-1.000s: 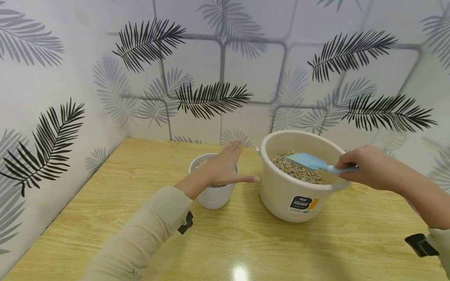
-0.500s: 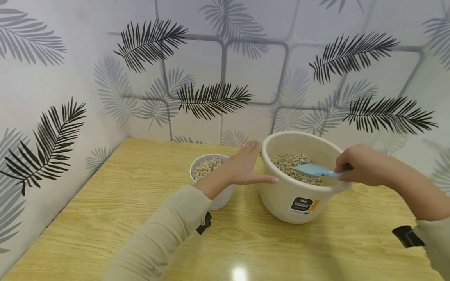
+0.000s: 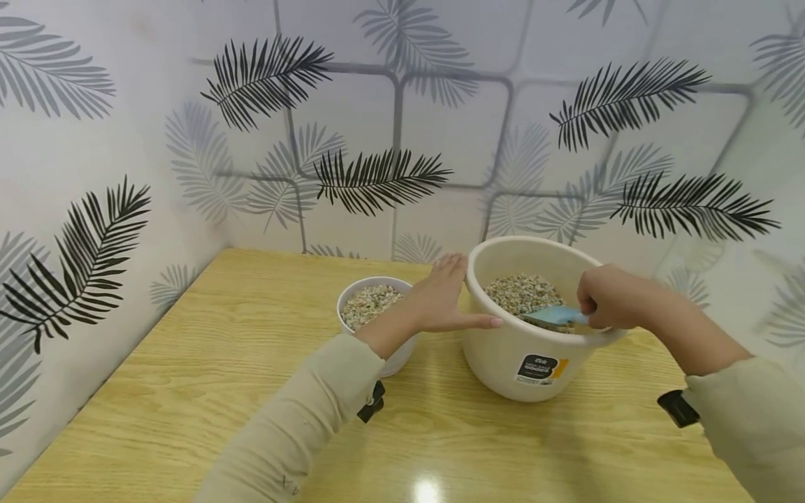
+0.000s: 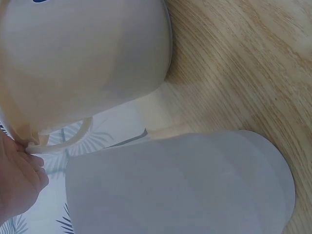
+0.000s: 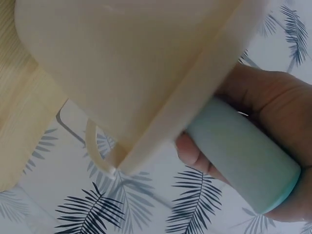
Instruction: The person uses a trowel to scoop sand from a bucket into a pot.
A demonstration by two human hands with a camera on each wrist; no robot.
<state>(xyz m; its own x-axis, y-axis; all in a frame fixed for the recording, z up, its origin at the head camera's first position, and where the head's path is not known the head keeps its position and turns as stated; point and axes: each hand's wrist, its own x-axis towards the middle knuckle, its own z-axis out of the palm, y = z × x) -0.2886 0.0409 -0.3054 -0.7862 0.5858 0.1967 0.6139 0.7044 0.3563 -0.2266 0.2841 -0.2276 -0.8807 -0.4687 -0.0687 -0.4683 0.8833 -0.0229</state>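
Note:
A cream bucket (image 3: 503,353) of small tan gravel (image 3: 522,293) stands on the table, a label on its front. My right hand (image 3: 619,297) reaches over its right rim and grips a light blue scoop (image 3: 550,316), whose blade lies low at the gravel, its edge partly hidden. In the right wrist view, fingers wrap the thick scoop handle (image 5: 243,156) beside the rim. My left hand (image 3: 443,300) touches the bucket's left rim from outside, thumb stretched along the front wall. Under its forearm stands a white pot (image 3: 396,360) filled with similar gravel (image 3: 367,305).
The wooden table (image 3: 207,377) meets a leaf-patterned wall (image 3: 352,230) close behind the bucket and pot. A narrow gap separates the two containers. A loop handle (image 4: 68,141) hangs at the bucket's left side.
My left hand has moved right from over the pot to the bucket's rim. The right hand has moved left and in, pushing the scoop lower at the gravel.

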